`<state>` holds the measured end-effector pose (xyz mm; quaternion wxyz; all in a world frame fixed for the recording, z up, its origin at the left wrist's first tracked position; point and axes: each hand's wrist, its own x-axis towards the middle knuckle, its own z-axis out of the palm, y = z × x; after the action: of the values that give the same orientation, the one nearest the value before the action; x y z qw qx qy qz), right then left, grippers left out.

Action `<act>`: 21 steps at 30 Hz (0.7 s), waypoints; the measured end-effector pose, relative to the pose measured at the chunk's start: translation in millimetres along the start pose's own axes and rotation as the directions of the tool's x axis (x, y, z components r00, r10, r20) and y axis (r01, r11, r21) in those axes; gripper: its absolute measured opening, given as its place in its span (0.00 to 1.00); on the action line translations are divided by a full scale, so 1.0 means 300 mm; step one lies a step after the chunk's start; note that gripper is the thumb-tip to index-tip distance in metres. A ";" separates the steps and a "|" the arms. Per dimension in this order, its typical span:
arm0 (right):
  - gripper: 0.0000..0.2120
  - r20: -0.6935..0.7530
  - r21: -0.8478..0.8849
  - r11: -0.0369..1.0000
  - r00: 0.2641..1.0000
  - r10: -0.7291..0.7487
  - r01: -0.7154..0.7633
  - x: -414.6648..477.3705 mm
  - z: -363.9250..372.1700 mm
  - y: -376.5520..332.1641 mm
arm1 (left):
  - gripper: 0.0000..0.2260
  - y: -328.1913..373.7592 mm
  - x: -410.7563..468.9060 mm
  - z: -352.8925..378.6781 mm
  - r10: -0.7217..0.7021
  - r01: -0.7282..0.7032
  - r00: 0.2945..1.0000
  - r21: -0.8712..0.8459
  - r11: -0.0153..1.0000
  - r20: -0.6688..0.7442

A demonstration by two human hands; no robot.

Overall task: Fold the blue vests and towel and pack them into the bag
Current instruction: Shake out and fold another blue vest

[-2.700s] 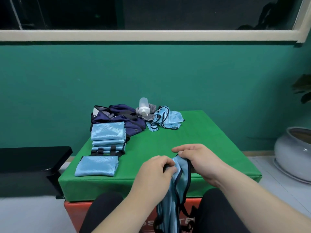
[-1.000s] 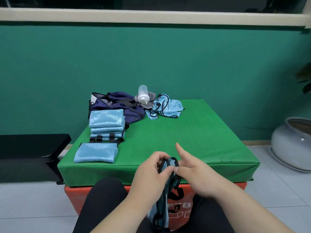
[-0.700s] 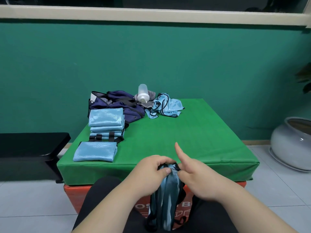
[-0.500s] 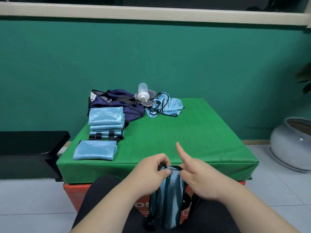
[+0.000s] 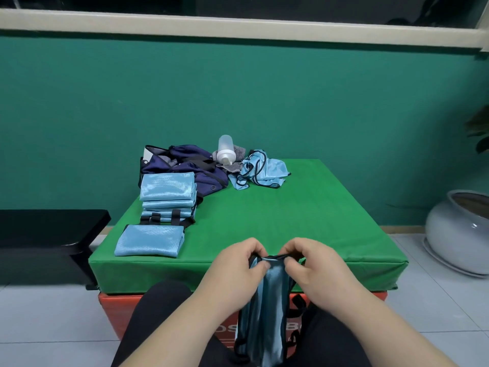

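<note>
A light-blue mesh vest with black trim (image 5: 267, 311) hangs between the person's knees just off the near edge of the green padded block (image 5: 304, 215), its lower end cut off by the frame. The left hand (image 5: 235, 266) and the right hand (image 5: 315, 268) each pinch its top edge with curled fingers and thumb. The cloth hides part of the lettering on the orange box (image 5: 119, 311) below. On the block's left lie a stack of folded blue vests (image 5: 168, 192) and a single folded blue vest (image 5: 150, 241). The dark navy bag (image 5: 190, 166) behind is partly covered by the stack. A crumpled blue vest (image 5: 264, 172) sits beside a white plastic bottle (image 5: 225, 151), and the grey cloth (image 5: 239, 150) under the bottle is hard to make out.
</note>
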<state>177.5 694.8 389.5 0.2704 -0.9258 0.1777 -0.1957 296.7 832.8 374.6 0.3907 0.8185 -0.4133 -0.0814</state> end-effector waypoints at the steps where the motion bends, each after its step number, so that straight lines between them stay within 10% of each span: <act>1: 0.07 -0.017 0.004 1.000 1.000 -0.018 0.018 0.007 -0.005 -0.002 | 0.05 0.004 0.004 -0.005 0.004 -0.004 1.000 -0.005 1.000 -0.001; 15: 0.10 -0.283 -0.118 0.989 0.958 0.051 -0.087 0.287 -0.507 0.054 | 0.11 0.024 0.265 -0.554 0.054 0.095 0.940 0.409 0.908 -0.338; 21: 0.09 -0.390 -0.067 0.985 0.913 0.118 -0.156 0.325 -0.716 0.063 | 0.10 0.046 0.313 -0.748 0.040 0.130 0.889 0.335 0.933 -0.455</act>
<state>158.8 544.9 571.8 0.1982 -0.8666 0.3012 -0.3451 451.3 886.8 555.2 0.3194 0.8813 -0.2987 0.1794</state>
